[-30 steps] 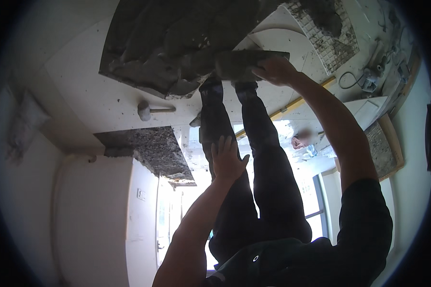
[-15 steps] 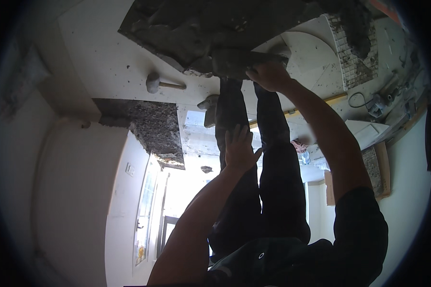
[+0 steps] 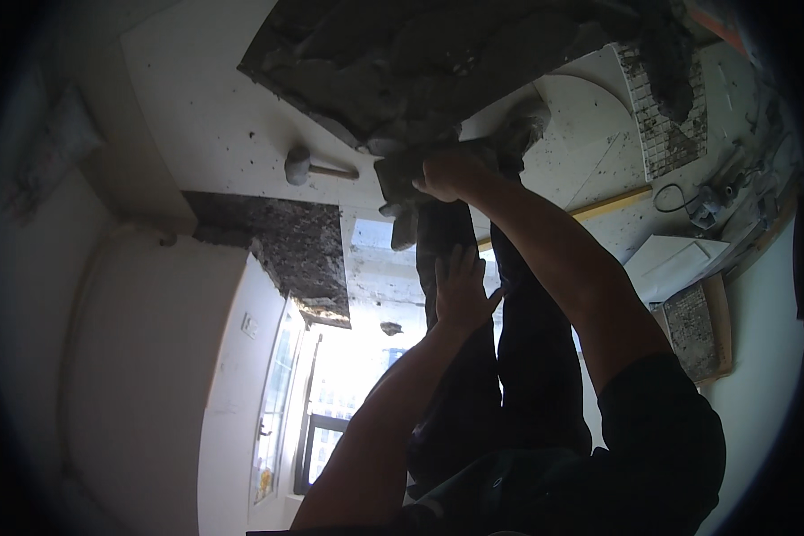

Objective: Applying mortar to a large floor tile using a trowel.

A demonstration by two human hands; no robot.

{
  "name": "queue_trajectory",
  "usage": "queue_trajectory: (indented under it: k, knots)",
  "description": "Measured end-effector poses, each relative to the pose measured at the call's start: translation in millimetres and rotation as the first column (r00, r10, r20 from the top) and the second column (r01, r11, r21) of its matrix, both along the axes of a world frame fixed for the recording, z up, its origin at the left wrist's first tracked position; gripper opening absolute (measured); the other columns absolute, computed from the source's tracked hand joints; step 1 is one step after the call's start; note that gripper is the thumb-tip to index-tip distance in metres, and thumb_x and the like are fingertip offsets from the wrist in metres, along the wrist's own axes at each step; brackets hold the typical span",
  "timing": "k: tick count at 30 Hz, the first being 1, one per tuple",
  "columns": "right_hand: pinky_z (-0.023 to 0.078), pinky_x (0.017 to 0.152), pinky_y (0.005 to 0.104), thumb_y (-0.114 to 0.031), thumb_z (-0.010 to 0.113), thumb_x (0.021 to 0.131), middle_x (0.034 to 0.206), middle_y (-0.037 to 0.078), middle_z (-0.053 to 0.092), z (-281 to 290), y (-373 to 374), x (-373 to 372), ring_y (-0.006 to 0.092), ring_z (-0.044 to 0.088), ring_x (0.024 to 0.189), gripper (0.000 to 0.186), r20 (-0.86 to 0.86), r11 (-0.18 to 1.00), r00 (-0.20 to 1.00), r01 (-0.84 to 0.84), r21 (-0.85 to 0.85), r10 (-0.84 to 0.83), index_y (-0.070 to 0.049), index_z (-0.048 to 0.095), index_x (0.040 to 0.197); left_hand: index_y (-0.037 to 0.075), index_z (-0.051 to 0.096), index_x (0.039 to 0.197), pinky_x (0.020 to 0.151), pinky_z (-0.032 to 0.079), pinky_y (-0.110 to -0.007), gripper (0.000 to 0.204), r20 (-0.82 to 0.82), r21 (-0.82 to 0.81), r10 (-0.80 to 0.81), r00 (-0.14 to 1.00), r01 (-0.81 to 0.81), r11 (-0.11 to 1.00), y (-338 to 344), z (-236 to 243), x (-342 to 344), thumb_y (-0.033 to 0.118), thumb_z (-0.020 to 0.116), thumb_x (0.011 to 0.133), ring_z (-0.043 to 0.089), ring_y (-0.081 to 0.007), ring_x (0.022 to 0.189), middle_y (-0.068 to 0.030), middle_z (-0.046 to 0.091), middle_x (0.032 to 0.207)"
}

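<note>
My right hand (image 3: 456,174) is wrapped around a flat, mortar-smeared trowel (image 3: 397,181) just off the near edge of a large slab. Thick, wet grey mortar (image 3: 357,67) coats that slab in uneven ridges. The fingers close over the trowel's handle, which they mostly hide. My left hand (image 3: 462,290) lies flat on my left trouser leg, its fingers spread and holding nothing. To the left of the trowel, a mallet (image 3: 297,166) with a pale head and wooden handle lies on the floor. My right shoe (image 3: 520,128) shows beside the slab, dusted grey.
A grid-patterned piece (image 3: 657,134) with mortar on it lies at the far right. Behind my legs is a yellow straight bar (image 3: 612,205). Tools and a cable (image 3: 710,204), a white panel (image 3: 674,265) and an open cardboard box (image 3: 722,335) line the right side. A dark rough patch (image 3: 286,237) lies left.
My right hand has drawn the trowel left and toward me, away from the mortar's edge. My left hand stays on my leg. The whole view has shifted slightly.
</note>
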State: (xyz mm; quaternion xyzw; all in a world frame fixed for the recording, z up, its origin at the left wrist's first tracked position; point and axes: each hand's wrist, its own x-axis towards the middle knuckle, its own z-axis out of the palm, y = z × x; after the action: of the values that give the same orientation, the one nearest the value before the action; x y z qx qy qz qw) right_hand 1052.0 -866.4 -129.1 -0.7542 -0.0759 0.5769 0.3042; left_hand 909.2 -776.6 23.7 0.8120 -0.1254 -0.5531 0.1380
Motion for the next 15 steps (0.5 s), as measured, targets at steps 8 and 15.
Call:
queue_trajectory:
  k: [8,15]
  knots:
    - [0.052,0.082,0.0483,-0.045,0.053,0.094,0.095,0.023,0.068,10.7,-7.6,-29.8,0.0372,0.067,0.091,0.049,0.108,0.890,0.909,0.361,0.278,-0.402,0.000,0.060,0.111,0.002,0.056,0.128,0.114,0.021,-0.059,0.070,-0.034,0.009,-0.046,0.998,0.046,0.999,-2.7,2.5,2.3,0.046,0.074,0.076,0.028,-0.0346,0.142,-0.0154,0.041,0.146]
    - [0.053,0.080,0.0489,-0.047,0.051,0.095,0.093,0.020,0.068,2.6,-43.8,86.4,0.0373,0.067,0.088,0.046,0.310,0.881,0.831,0.470,0.049,-0.461,-0.002,0.056,0.104,0.003,0.056,0.128,0.114,0.020,-0.061,0.068,0.013,0.036,-0.119,0.993,0.119,0.992,4.2,0.6,0.6,0.051,0.067,0.081,0.030,-0.0316,0.142,-0.0122,0.043,0.145]
